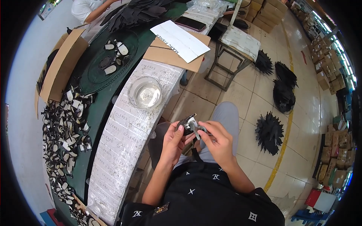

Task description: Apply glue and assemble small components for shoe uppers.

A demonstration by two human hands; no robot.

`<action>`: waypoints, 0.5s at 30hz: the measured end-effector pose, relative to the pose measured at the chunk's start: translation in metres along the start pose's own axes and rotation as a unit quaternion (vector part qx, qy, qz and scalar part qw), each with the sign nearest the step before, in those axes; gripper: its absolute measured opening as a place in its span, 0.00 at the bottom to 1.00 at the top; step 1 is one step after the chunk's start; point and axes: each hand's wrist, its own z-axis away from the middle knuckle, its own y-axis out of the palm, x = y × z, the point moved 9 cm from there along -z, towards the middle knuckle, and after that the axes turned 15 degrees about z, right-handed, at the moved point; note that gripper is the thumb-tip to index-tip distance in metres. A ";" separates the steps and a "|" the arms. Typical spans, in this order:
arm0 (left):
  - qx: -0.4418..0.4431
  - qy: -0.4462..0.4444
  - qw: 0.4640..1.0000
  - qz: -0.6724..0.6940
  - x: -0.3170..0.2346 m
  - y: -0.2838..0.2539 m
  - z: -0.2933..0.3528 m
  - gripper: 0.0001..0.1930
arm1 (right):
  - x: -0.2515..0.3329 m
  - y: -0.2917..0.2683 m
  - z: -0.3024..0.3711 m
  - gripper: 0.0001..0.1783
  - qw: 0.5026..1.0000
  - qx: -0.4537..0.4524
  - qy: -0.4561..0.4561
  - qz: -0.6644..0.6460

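Above my lap, just past the hem of my black top, I have both hands together over one small black-and-white piece (184,122). My left hand (173,142) is closed on it, thumb on top and fingers curled beneath. My right hand (218,145) meets it from the other side, thumb and forefinger pinched on a narrow grey-green strip (198,134) that lies against the piece; at this size I can't be sure whether the strip is part of it or separate.

To my left runs a bench with a pale, plastic-covered top (120,154), and on it, near my left hand, stands a clear round bowl (151,98). Beyond that, a long heap of black-and-white pieces (69,139) spreads along a green surface (97,109), with an open cardboard box (62,67) at its far end. Beside the box sits a round, dark green dish (91,80) holding a few more pieces.

Farther up the bench, a white sheet (181,41) lies on flat cardboard (166,57), near a dark phone (190,23). Off to my right, spiky black bundles (269,133) rest on the tiled floor (241,94).
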 end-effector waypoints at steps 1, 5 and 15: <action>-0.001 0.000 1.000 0.000 0.000 0.000 0.000 0.17 | 0.001 0.001 0.000 0.13 1.000 0.001 -0.005 0.010; 0.002 -0.001 1.000 0.001 0.002 0.002 0.000 0.17 | -0.001 -0.002 0.001 0.13 0.999 -0.002 -0.005 0.038; -0.017 -0.024 1.000 0.001 0.006 0.002 0.001 0.17 | -0.007 -0.036 -0.002 0.12 0.991 -0.100 -0.003 0.087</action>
